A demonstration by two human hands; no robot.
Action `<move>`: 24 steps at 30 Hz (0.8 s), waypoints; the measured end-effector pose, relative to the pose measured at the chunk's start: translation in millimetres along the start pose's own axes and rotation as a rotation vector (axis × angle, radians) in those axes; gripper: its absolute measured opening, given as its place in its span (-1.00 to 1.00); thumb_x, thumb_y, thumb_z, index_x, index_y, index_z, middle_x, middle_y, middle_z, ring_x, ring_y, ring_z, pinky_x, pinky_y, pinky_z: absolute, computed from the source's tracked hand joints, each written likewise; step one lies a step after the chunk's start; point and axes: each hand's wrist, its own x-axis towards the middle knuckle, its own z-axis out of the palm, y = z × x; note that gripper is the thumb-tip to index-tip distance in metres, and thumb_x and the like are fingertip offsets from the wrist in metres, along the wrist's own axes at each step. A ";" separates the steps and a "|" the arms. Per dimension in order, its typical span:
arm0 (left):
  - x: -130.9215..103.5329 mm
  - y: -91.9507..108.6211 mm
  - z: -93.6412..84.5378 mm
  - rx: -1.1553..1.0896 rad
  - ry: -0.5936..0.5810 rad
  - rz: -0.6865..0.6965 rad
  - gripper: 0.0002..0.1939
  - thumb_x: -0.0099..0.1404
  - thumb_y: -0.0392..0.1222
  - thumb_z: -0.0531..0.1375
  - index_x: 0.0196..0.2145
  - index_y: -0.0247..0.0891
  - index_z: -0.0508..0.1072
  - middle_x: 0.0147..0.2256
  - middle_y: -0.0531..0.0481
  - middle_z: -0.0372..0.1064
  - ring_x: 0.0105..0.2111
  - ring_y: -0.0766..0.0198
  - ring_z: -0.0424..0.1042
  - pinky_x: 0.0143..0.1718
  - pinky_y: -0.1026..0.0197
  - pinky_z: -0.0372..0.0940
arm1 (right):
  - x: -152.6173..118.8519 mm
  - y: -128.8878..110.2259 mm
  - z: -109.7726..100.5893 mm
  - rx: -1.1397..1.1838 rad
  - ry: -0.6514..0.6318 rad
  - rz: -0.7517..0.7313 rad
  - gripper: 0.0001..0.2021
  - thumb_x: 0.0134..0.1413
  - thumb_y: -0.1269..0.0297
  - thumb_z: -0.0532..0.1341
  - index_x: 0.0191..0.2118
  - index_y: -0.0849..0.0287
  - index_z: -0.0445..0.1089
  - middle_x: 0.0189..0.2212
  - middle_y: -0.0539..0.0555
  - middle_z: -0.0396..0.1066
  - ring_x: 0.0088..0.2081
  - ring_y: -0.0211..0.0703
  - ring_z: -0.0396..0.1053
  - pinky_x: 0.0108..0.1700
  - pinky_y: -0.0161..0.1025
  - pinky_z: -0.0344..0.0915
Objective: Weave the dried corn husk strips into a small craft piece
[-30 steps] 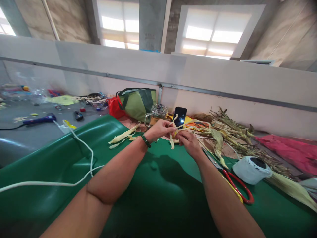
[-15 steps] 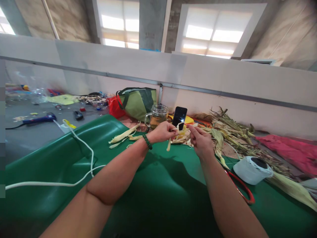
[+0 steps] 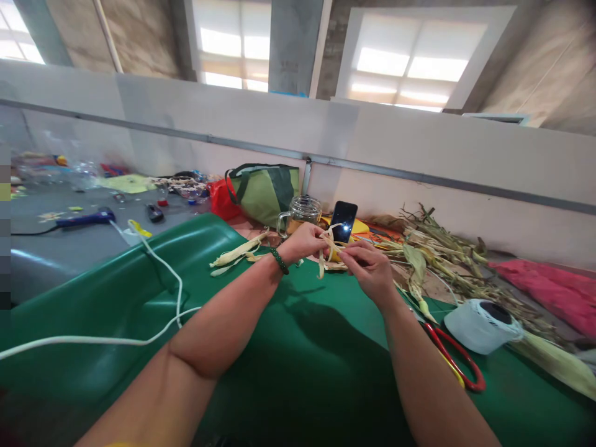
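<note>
Pale strips of corn husk (image 3: 321, 264) hang and loop between my two hands, above the far part of the green mat (image 3: 288, 372). My left hand (image 3: 305, 242), with a dark green beaded bracelet at the wrist, pinches the husk strips from the left. Fingertips of my right hand (image 3: 370, 267) are closed on the strip's other end. Right behind the hands a phone (image 3: 343, 218) leans upright, beside a glass mug (image 3: 302, 212) of amber liquid. More husk (image 3: 237, 249) lies on the mat to the left.
Scissors with red handles (image 3: 459, 360) lie by my right forearm, next to a white spool of cord (image 3: 482, 326). Dried corn stalks (image 3: 447, 261) pile up at right. A green bag (image 3: 265, 195) stands behind; a white cable (image 3: 158, 270) crosses the mat. A blue glue gun (image 3: 86, 218) lies left.
My right hand has come left and slightly down, nearer to my left hand, and its fingers now point at the husk loop. The whole view has shifted slightly.
</note>
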 end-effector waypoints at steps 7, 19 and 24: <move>-1.1 4.3 0.4 -0.030 0.081 -0.025 -0.74 0.10 -0.36 0.17 -0.71 -0.39 0.33 -0.72 0.09 0.25 -0.71 0.51 0.19 -0.64 0.44 0.13 | 1.1 -2.3 -0.2 -0.183 0.137 -0.097 -0.78 0.05 0.14 0.22 -0.51 0.11 0.49 -0.48 0.07 0.41 -0.45 -0.20 0.32 -0.43 -0.25 0.27; 3.0 -8.4 10.6 0.282 0.102 0.131 -0.83 -0.05 -0.41 0.11 -0.73 -0.36 0.29 -0.75 0.15 0.11 -0.65 0.49 0.07 -0.59 0.39 -0.04 | -0.1 -6.4 6.1 -0.108 0.002 0.049 -0.73 0.05 0.10 0.18 -0.48 0.12 0.52 -0.59 0.00 0.43 -0.54 -0.23 0.30 -0.47 -0.31 0.18; 0.1 -6.8 16.2 0.375 0.137 0.162 -0.78 -0.03 -0.37 0.08 -0.76 -0.34 0.19 -0.75 0.16 -0.02 -0.63 0.49 -0.02 -0.58 0.35 -0.14 | 0.9 -5.5 8.6 -0.135 0.073 0.145 -0.69 -0.03 0.16 0.16 -0.68 0.17 0.35 -0.75 -0.07 0.18 -0.65 -0.33 0.11 -0.56 -0.33 0.02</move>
